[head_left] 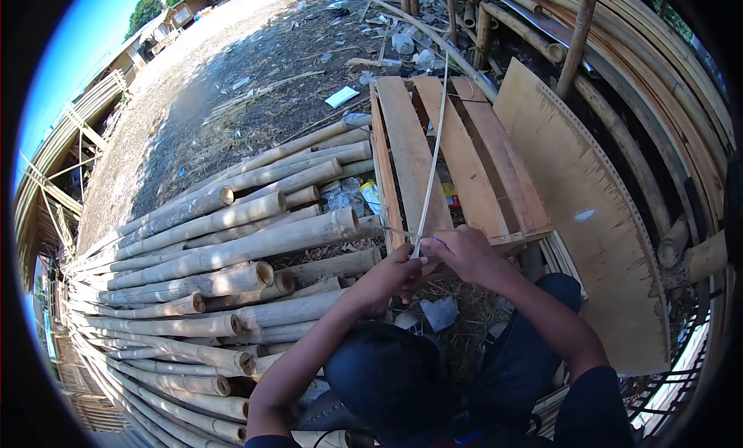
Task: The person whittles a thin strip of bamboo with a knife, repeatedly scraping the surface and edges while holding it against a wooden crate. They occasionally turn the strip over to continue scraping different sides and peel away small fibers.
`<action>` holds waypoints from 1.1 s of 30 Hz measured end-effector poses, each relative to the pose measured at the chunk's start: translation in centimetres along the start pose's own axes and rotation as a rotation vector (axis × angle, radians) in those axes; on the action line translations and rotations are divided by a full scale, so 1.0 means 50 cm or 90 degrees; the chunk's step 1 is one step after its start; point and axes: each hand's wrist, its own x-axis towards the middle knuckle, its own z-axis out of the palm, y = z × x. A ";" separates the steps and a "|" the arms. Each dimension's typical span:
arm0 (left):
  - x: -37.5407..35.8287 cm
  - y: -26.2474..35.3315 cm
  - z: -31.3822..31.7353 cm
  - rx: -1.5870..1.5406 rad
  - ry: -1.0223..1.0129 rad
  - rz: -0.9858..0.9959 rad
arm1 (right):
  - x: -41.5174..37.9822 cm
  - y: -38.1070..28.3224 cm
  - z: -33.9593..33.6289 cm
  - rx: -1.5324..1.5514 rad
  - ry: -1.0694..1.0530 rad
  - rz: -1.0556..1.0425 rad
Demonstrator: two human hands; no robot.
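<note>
A long, thin bamboo strip runs from my hands up across the wooden crate. My left hand is closed around the strip's near end, with the fingers curled. Just right of it, my right hand is closed against the strip. A narrow, greyish blade, apparently a knife, sticks out to the left across the strip from between the hands; its handle is hidden in my right hand's fingers. The slatted wooden crate lies directly beyond both hands.
Many cut bamboo poles are stacked at the left, their ends facing me. A plywood sheet leans at the right, before more long poles. Litter and a white packet lie on the ground. My bent knees frame the space below my hands.
</note>
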 end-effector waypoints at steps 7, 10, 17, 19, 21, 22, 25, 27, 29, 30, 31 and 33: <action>0.025 -0.014 -0.016 0.002 0.035 0.014 | 0.028 0.022 0.004 -0.080 0.029 -0.051; 0.013 -0.011 -0.009 0.030 0.004 -0.022 | 0.042 0.047 0.001 -0.138 0.036 -0.024; 0.001 0.002 0.013 0.029 -0.004 -0.011 | 0.059 0.091 -0.056 -0.110 0.088 0.113; 0.019 -0.012 -0.004 0.042 -0.003 -0.006 | 0.030 0.042 -0.043 -0.044 0.030 0.110; 0.023 -0.017 -0.007 0.049 0.005 -0.007 | -0.001 -0.003 -0.024 0.083 -0.065 0.071; 0.015 -0.008 -0.001 0.049 0.009 -0.015 | -0.013 -0.016 -0.015 0.086 -0.071 0.071; 0.004 -0.003 0.006 0.059 0.008 -0.021 | -0.026 -0.020 0.004 0.229 -0.069 0.087; 0.008 -0.004 0.004 0.068 0.002 -0.014 | -0.025 -0.004 0.017 0.170 -0.036 0.030; 0.016 -0.017 -0.005 0.040 0.004 -0.022 | -0.025 -0.001 0.018 0.109 -0.007 -0.027; 0.013 -0.017 -0.004 0.040 0.003 -0.023 | -0.024 -0.008 0.012 0.047 0.000 -0.031; 0.012 -0.013 -0.003 0.035 0.011 -0.022 | -0.021 -0.012 0.008 -0.016 0.009 -0.035; 0.014 -0.012 -0.006 0.030 0.019 -0.018 | -0.013 -0.006 0.013 -0.040 0.013 -0.041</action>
